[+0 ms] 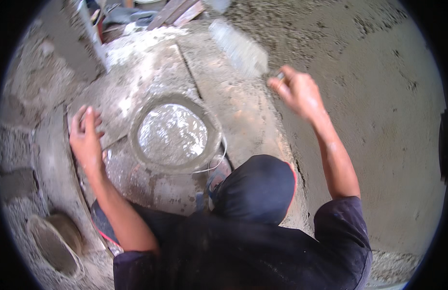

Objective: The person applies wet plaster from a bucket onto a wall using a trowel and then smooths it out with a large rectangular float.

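Observation:
My right hand [297,92] is raised at the upper middle and is closed around the handle of a wide pale brush [239,47], which is blurred and points up and left. The brush hovers at the edge of a wet grey cement surface [378,125]. My left hand [85,137] lies flat with its fingers spread on a rough concrete slab [137,87], just left of a cement-crusted bucket [137,150] holding shiny water. Neither hand touches the bucket. My dark-clothed knee [255,186] is bent just below and to the right of it.
A second bucket [37,229] caked with grey mortar stands at the lower left. Rough concrete blocks [16,183] line the left side. Wooden boards [178,12] and clutter lie at the top. A thin wire handle [219,162] curves beside the water bucket.

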Motion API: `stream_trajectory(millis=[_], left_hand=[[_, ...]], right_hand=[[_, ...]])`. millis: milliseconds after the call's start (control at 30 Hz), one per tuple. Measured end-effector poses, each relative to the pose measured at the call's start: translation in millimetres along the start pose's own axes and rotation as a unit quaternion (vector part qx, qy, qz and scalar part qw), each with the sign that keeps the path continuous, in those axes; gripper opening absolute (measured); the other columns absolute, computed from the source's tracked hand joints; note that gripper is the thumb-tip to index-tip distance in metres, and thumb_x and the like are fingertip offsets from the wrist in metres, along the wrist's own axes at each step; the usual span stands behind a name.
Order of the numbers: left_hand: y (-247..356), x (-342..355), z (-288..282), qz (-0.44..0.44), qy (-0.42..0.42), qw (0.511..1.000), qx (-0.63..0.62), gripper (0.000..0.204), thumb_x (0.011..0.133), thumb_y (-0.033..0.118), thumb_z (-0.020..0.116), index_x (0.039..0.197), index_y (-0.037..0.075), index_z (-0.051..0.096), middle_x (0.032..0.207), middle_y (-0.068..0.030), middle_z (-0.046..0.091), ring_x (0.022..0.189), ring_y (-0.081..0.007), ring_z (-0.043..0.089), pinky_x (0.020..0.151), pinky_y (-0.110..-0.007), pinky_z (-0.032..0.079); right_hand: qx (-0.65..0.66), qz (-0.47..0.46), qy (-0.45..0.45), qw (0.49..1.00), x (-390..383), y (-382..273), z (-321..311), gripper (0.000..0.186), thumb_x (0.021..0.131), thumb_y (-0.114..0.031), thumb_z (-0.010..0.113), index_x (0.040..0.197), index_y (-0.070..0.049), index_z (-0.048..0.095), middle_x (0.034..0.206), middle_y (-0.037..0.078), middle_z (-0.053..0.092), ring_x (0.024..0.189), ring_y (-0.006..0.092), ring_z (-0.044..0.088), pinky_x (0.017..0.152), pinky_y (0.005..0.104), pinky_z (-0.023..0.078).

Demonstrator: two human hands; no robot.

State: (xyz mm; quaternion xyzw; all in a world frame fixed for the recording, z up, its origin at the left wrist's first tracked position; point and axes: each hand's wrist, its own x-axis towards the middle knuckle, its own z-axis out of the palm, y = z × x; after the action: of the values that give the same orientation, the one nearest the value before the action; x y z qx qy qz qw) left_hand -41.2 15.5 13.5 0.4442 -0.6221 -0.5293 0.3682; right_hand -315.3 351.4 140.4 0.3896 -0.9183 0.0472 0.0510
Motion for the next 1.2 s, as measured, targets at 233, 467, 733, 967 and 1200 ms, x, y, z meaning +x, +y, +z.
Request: stream_trajectory(millis=[233,467,733,967,1200], left_hand=[[32,-20,-5,0.035,0.004,0.998,-0.058,0.052,0.092,0.037,0.070,0.124,-0.002,0.060,0.100,-0.0126,0.072,0.092,-0.0176,0.068,0.071,-0.029,0.052],[25,-30,-39,0.032,0.034,0.998,-0.039,0.051,0.092,0.037,0.071,0.124,-0.002,0.060,0.099,-0.0115,0.072,0.093,-0.0178,0.069,0.072,-0.029,0.053],[33,-23,-17,0.013,0.012,0.999,-0.037,0.051,0.093,0.037,0.068,0.127,-0.001,0.059,0.102,-0.0130,0.072,0.094,-0.0200,0.068,0.073,-0.031,0.053],[7,-2,-20,-0.001,-0.013,1.000,0.003,0.052,0.096,0.040,0.063,0.132,0.003,0.056,0.110,-0.0124,0.071,0.101,-0.0210,0.067,0.078,-0.033,0.052],[17,-20,-6,0.003,-0.013,0.999,0.033,0.049,0.099,0.038,0.059,0.133,0.003,0.056,0.110,-0.0105,0.069,0.102,-0.0182,0.064,0.078,-0.031,0.050]], right_hand=[[-0.202,-0.214,-0.161,0.942,-12,-77,129,0.018,0.095,-0.010,0.049,0.106,0.000,0.060,0.101,0.017,0.068,0.087,0.0306,0.070,0.070,0.0402,0.058],[0.006,-0.219,-0.343,0.913,-34,-102,175,0.029,0.084,-0.026,0.070,0.093,0.001,0.064,0.075,0.023,0.067,0.079,0.0420,0.067,0.075,0.0490,0.054],[0.023,-0.139,-0.254,0.957,-48,-53,134,0.025,0.089,-0.026,0.062,0.098,-0.004,0.056,0.076,0.022,0.066,0.076,0.0432,0.065,0.070,0.0509,0.051],[0.160,-0.148,-0.119,0.969,-42,-56,97,0.020,0.087,-0.020,0.065,0.092,-0.003,0.056,0.076,0.021,0.063,0.076,0.0403,0.065,0.067,0.0487,0.050],[0.357,0.052,-0.401,0.842,-63,-11,-8,0.021,0.091,-0.024,0.068,0.095,-0.004,0.066,0.069,0.007,0.065,0.060,0.0171,0.064,0.056,0.0343,0.052]])
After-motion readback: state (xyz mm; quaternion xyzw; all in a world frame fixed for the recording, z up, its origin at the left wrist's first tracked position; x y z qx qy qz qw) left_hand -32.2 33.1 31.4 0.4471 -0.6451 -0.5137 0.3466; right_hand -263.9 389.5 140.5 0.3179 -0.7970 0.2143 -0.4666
